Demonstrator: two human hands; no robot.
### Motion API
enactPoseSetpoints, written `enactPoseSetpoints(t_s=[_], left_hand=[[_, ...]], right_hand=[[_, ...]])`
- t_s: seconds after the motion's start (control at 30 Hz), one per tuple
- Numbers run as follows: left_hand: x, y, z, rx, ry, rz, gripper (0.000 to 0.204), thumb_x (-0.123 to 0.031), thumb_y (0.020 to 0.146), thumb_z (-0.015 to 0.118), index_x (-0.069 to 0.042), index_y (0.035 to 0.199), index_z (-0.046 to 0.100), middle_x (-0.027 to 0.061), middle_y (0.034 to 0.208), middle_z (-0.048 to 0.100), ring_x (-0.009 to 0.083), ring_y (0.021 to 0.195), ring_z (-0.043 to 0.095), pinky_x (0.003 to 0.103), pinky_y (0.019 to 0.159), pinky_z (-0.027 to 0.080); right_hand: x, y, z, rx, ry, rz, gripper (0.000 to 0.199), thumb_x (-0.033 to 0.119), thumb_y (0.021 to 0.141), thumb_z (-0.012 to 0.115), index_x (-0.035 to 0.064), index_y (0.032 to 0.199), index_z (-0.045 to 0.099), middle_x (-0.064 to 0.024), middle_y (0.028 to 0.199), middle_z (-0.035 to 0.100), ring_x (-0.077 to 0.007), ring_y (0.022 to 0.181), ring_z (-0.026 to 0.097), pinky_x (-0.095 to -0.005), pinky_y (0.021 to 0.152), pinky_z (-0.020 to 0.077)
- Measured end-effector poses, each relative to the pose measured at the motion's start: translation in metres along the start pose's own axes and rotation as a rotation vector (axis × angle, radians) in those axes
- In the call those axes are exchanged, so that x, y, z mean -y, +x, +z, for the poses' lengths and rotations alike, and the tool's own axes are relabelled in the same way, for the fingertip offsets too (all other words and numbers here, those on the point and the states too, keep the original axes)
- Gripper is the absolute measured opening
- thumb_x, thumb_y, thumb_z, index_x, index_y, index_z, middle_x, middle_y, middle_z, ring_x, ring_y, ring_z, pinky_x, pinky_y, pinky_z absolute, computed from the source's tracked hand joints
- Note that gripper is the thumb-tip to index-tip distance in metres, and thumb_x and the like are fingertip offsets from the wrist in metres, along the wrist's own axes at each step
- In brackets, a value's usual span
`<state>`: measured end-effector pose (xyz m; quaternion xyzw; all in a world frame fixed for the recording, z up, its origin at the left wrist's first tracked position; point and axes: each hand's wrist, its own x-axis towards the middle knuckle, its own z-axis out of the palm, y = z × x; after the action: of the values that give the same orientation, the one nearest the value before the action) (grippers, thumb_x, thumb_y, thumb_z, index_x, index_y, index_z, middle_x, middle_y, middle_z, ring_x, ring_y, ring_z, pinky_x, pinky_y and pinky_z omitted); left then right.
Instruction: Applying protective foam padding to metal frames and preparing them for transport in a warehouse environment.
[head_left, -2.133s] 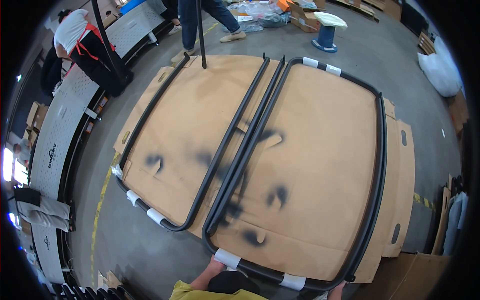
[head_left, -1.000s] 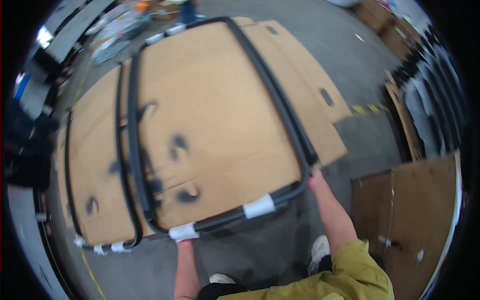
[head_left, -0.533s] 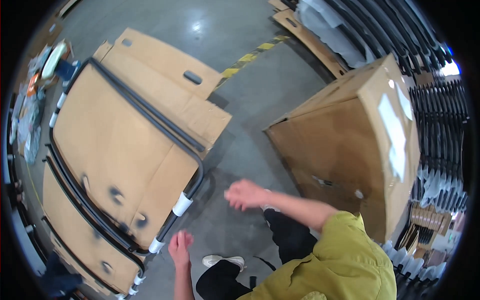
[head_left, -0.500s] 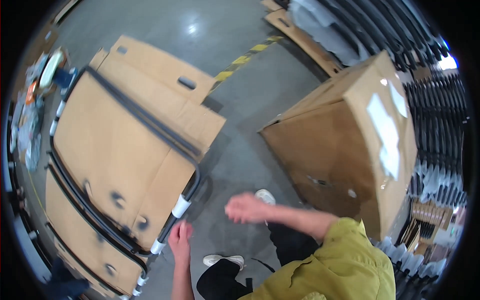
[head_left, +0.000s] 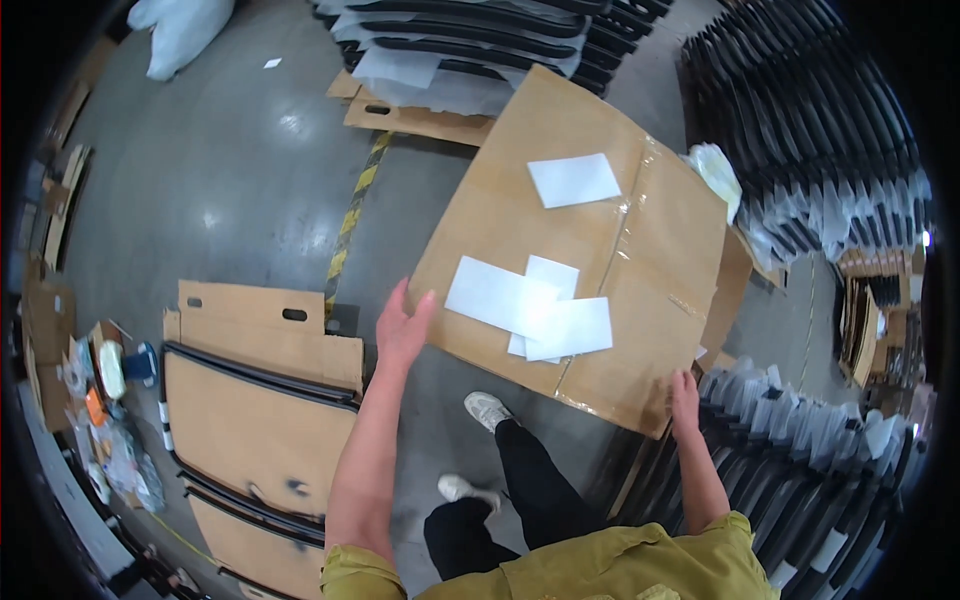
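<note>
A large brown cardboard box (head_left: 505, 215) stands in front of me, its top closed with clear tape. Several white rectangular sheets (head_left: 495, 295) lie on that top, some overlapping near the left side. My left hand (head_left: 403, 328) is at the box's near left corner, with thumb and fingers apart and nothing in it. At the near right corner is my right hand (head_left: 684, 403), its fingers stretched upward along the box side. Whether either palm presses on the cardboard I cannot tell.
Black tubular frames with cardboard panels (head_left: 255, 425) lie at the lower left. Stacks of black curved parts (head_left: 800, 110) with pale wrapping stand behind and to the right. Yellow-black tape (head_left: 357, 210) marks the floor. Plastic bags (head_left: 120, 455) and odds and ends sit far left.
My view has swung right from the framed panels to the box. Both hands have moved from beside the panels to the box's two near corners, and the left hand has opened.
</note>
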<state>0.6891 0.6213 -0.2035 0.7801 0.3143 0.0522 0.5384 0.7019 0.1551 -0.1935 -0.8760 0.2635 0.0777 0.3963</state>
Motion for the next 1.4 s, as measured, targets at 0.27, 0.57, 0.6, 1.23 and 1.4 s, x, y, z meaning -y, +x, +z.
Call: enactPoseSetpoints(t_s=[0.27, 0.57, 0.6, 1.23, 1.4], left_hand=[[0.014, 0.001, -0.028, -0.1, 0.184, -0.153, 0.054, -0.034, 0.079, 0.055, 0.004, 0.116, 0.045, 0.0185, 0.112, 0.051, 0.0256, 0.106, 0.047, 0.032, 0.09, 0.035], [0.09, 0.041, -0.129, -0.205, 0.257, -0.131, 0.044, -0.035, 0.084, 0.047, 0.001, 0.109, 0.051, 0.0109, 0.101, 0.056, 0.0196, 0.092, 0.051, 0.03, 0.081, 0.039], [0.1, 0.051, -0.142, -0.212, 0.276, -0.117, 0.044, -0.035, 0.085, 0.047, 0.001, 0.109, 0.051, 0.0109, 0.102, 0.056, 0.0194, 0.092, 0.05, 0.03, 0.081, 0.039], [-0.258, 0.006, 0.319, 0.389, 0.378, 0.441, 0.04, -0.009, 0.075, 0.056, -0.002, 0.113, 0.045, 0.0133, 0.116, 0.047, 0.0253, 0.108, 0.044, 0.035, 0.09, 0.035], [-0.271, 0.03, 0.399, 0.436, 0.533, 0.611, 0.043, -0.015, 0.074, 0.059, -0.004, 0.113, 0.045, 0.0152, 0.119, 0.043, 0.031, 0.114, 0.037, 0.041, 0.097, 0.027]], right_hand=[[-0.018, -0.031, 0.033, 0.056, -0.055, -0.021, 0.05, 0.031, 0.083, 0.051, -0.003, 0.118, 0.04, -0.013, 0.108, 0.053, -0.0179, 0.098, 0.05, -0.0268, 0.083, 0.0386], [0.046, -0.11, 0.062, 0.382, 0.03, -0.187, 0.062, 0.04, 0.078, 0.053, -0.0045, 0.118, 0.035, -0.0254, 0.119, 0.038, -0.0358, 0.108, 0.042, -0.0364, 0.089, 0.0356], [0.042, -0.111, 0.067, 0.409, 0.049, -0.231, 0.065, 0.041, 0.078, 0.052, -0.005, 0.12, 0.034, -0.0278, 0.123, 0.034, -0.0367, 0.113, 0.038, -0.0359, 0.093, 0.0328], [0.001, 0.198, -0.021, 0.82, 0.315, 0.085, 0.023, 0.019, 0.077, 0.059, 0.0018, 0.092, 0.057, -0.0069, 0.08, 0.06, -0.012, 0.065, 0.057, -0.0252, 0.058, 0.0467], [0.009, 0.336, -0.09, 0.553, 0.575, 0.313, 0.019, 0.018, 0.074, 0.058, 0.0006, 0.083, 0.06, -0.0055, 0.066, 0.058, -0.0111, 0.054, 0.054, -0.0257, 0.049, 0.0447]])
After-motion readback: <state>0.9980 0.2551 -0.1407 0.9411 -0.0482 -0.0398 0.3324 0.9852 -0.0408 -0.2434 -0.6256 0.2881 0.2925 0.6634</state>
